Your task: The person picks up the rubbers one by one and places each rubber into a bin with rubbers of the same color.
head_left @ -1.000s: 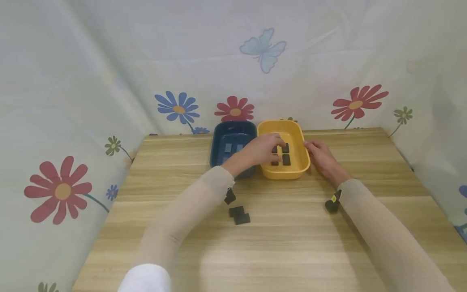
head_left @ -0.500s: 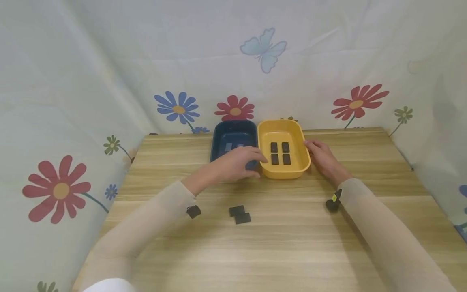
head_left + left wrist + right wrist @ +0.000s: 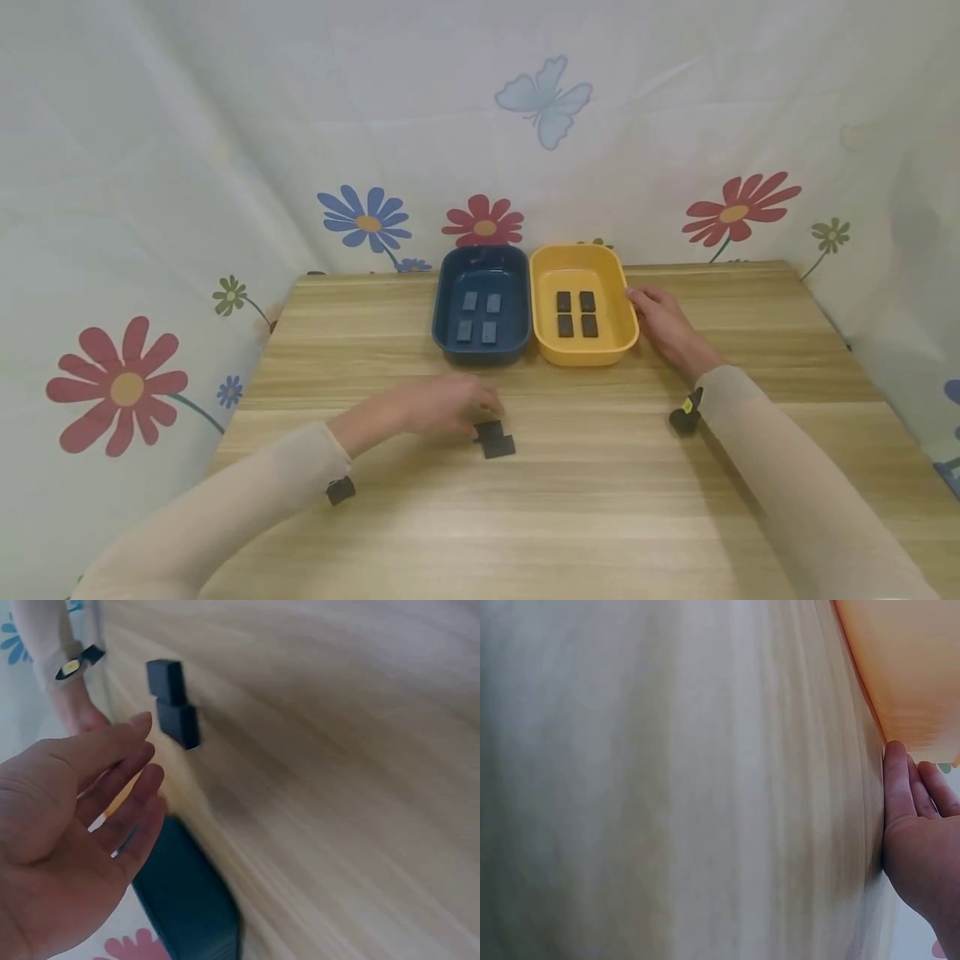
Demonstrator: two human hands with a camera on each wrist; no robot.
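Two small black rectangular blocks (image 3: pixel 498 447) lie on the table, touching one another and slightly offset. My left hand (image 3: pixel 442 404) hovers right beside them, thumb and fingers loosely bent. In the left wrist view that hand (image 3: pixel 82 825) holds nothing, and a narrow gap seems to separate its fingertips from the blocks (image 3: pixel 177 722). My right hand (image 3: pixel 663 325) rests at the right side of a yellow tray (image 3: pixel 585 358). Its fingers (image 3: pixel 900 780) lie straight against the tray's outer wall in the right wrist view.
Inside the yellow tray several black blocks (image 3: pixel 588 325) lie in two rows. A dark blue tray (image 3: pixel 487 354) stands directly left of it, with several grey-blue blocks (image 3: pixel 489 332) in it. A flowered cloth (image 3: pixel 637 150) hangs behind the wooden table (image 3: pixel 585 500).
My left hand has left the yellow tray, passing over the front of the blue tray and coming down to the two black blocks. The right hand has stayed at the yellow tray.
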